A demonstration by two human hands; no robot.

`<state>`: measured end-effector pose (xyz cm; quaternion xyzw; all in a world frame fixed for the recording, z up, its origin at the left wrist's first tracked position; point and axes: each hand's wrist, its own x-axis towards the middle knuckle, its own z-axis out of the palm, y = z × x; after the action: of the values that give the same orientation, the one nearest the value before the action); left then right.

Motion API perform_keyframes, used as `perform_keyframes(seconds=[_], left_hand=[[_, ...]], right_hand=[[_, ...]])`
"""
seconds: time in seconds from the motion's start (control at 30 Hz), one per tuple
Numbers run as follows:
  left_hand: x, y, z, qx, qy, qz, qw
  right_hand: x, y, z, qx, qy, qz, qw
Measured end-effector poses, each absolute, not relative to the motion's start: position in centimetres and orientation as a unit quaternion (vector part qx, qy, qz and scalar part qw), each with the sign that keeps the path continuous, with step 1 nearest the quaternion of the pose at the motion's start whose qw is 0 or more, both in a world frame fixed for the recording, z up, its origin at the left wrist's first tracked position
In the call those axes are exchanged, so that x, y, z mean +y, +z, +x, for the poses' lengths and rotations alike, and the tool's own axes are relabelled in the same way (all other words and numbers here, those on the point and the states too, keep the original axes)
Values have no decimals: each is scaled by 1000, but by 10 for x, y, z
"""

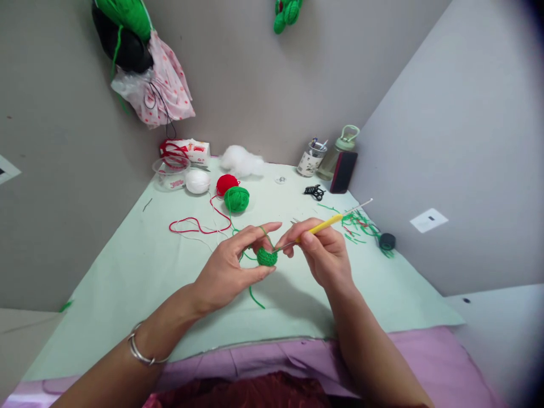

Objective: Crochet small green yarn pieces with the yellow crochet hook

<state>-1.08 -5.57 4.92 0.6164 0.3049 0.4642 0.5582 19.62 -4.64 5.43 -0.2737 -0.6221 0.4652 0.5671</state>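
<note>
Between the thumb and fingers of my left hand (232,263) is a small green crochet piece (267,257), rounded like a cup. Green yarn loops over the raised index finger of that hand, and a loose tail hangs below the piece. My right hand (321,249) grips a crochet hook (325,224) by its yellow handle. One metal end of the hook touches the upper edge of the piece; the other points up and to the right. Behind my hands lie a green yarn ball (236,199), a red yarn ball (226,185) and a white yarn ball (198,182).
White stuffing (242,161) sits by the back wall. At the back right stand a pen cup (311,161), a green bottle (331,161) and a phone (344,173). A black claw clip (314,192), yarn scraps (359,222) and a black round object (387,242) lie right. A clear tub (164,180) stands left.
</note>
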Motion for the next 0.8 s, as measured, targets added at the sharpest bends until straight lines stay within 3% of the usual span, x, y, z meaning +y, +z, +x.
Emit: perform_keyframes(seconds=[0.27, 0.53, 0.67, 0.8], left_hand=[[-54, 46, -12, 326, 453, 632, 538], [-53, 40, -4, 351, 501, 546, 572], [-61, 42, 0, 309, 521, 485, 631], [-66, 48, -1, 267, 476, 369, 752]], right_hand=[[-52, 61, 204, -731, 342, -280, 520], [-53, 48, 192, -846, -27, -253, 469], [-62, 39, 191, -839, -121, -282, 449], [-73, 38, 192, -831, -107, -295, 460]])
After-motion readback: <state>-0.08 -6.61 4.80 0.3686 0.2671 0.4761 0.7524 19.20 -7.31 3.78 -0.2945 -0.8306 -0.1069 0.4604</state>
